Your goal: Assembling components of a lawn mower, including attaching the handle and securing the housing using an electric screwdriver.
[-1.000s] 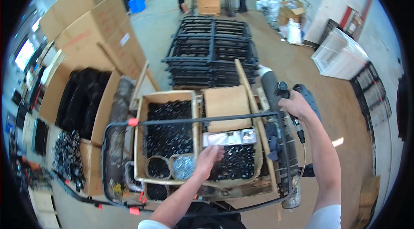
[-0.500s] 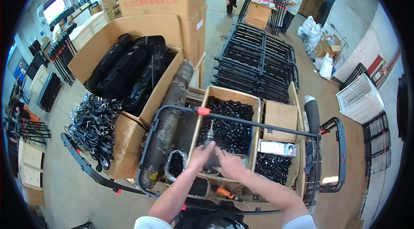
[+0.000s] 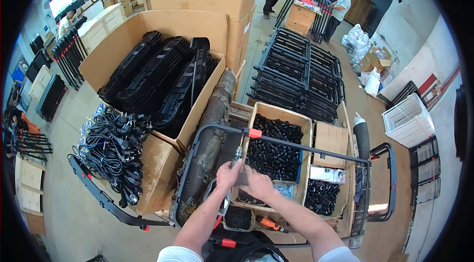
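Two hands, the left hand (image 3: 228,174) and the right hand (image 3: 258,186), are wrapped about one grey power tool (image 3: 242,178), its silvery chuck (image 3: 239,152) and thin bit pointing away from the body. Fingers on each are bent round it (whether one presses a trigger is hidden). Just ahead of the tip runs the far rail of a black looped frame (image 3: 296,145), with a red clip (image 3: 255,133) beside the bit; I cannot tell whether bit and rail touch. The loop surrounds both hands.

Ahead of the right hand, an open box (image 3: 284,112) holds black parts (image 3: 274,151), while silvery fasteners (image 3: 284,190) lie just to that hand's right. Farther right are more black parts (image 3: 322,198) and a shiny carton (image 3: 327,174). Nearer the body than the hands, an orange-handled tool (image 3: 269,223) lies beside a tub of small dark pieces (image 3: 239,217).

Well left of the left hand spreads a tangle of cables (image 3: 116,148); beyond it, a large open carton (image 3: 197,24) holds long black mouldings (image 3: 160,77).
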The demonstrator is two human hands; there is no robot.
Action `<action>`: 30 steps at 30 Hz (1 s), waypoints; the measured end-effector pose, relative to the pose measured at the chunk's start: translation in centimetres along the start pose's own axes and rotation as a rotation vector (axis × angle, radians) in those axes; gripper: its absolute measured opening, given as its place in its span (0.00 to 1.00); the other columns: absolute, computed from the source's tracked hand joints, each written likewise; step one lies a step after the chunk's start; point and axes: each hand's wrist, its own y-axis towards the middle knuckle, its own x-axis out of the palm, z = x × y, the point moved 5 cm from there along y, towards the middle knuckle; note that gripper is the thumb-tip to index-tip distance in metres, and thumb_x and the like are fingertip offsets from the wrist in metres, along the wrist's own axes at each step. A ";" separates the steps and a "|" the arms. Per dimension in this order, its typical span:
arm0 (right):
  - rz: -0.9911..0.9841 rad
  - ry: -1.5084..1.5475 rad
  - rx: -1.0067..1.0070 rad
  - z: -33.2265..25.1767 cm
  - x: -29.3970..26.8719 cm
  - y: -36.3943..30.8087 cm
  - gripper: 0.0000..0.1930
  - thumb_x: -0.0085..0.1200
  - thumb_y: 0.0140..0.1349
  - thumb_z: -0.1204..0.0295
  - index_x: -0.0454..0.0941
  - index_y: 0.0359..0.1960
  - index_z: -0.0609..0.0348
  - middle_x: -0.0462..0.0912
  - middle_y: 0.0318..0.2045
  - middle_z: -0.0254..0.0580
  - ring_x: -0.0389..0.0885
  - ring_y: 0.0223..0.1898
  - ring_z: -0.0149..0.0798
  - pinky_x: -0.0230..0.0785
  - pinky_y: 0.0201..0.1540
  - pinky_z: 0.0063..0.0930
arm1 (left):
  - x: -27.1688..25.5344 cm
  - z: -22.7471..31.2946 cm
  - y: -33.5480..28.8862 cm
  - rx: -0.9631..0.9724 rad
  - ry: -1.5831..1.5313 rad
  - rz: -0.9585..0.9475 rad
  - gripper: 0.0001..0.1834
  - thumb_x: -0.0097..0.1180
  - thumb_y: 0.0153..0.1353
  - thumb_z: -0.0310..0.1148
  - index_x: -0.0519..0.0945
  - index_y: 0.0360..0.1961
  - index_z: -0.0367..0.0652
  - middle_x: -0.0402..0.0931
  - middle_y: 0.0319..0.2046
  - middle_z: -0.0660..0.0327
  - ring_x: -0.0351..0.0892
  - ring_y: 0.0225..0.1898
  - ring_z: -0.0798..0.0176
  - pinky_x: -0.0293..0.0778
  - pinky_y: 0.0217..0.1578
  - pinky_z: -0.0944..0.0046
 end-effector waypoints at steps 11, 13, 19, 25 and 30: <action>0.035 0.091 0.034 0.4 0.7 0.6 0.43 0.70 0.59 0.54 0.63 0.67 0.68 0.87 0.41 0.65 0.89 0.42 0.61 0.83 0.44 0.51 | -0.6 0.5 1.2 -0.018 0.070 -0.006 0.34 0.61 0.65 0.63 0.86 0.49 0.38 0.87 0.41 0.47 0.87 0.48 0.48 0.78 0.52 0.52; 0.039 0.092 0.051 1.1 0.9 0.6 0.45 0.71 0.59 0.54 0.62 0.69 0.68 0.87 0.39 0.65 0.89 0.42 0.61 0.83 0.45 0.50 | -0.3 1.2 1.2 -0.015 0.105 -0.010 0.34 0.60 0.65 0.62 0.85 0.50 0.39 0.87 0.43 0.46 0.87 0.49 0.47 0.78 0.53 0.51; 0.050 0.121 0.052 1.8 1.3 1.1 0.50 0.71 0.58 0.53 0.56 0.74 0.69 0.87 0.40 0.65 0.89 0.43 0.62 0.83 0.46 0.49 | 0.1 0.9 2.1 -0.014 0.140 -0.021 0.42 0.59 0.63 0.66 0.76 0.63 0.40 0.84 0.52 0.40 0.84 0.57 0.39 0.77 0.59 0.46; -0.014 0.138 0.142 1.6 0.6 1.3 0.44 0.70 0.60 0.55 0.61 0.72 0.66 0.86 0.45 0.65 0.88 0.45 0.63 0.82 0.48 0.50 | 0.2 1.4 2.6 -0.060 0.178 -0.022 0.45 0.60 0.62 0.67 0.71 0.68 0.42 0.83 0.56 0.41 0.83 0.59 0.39 0.76 0.61 0.46; 0.068 0.159 0.101 0.8 1.3 1.3 0.34 0.70 0.59 0.62 0.70 0.65 0.55 0.77 0.56 0.58 0.83 0.53 0.65 0.79 0.53 0.52 | 0.2 1.6 2.5 -0.081 0.166 -0.019 0.47 0.62 0.60 0.68 0.71 0.68 0.41 0.83 0.55 0.40 0.83 0.59 0.40 0.76 0.61 0.47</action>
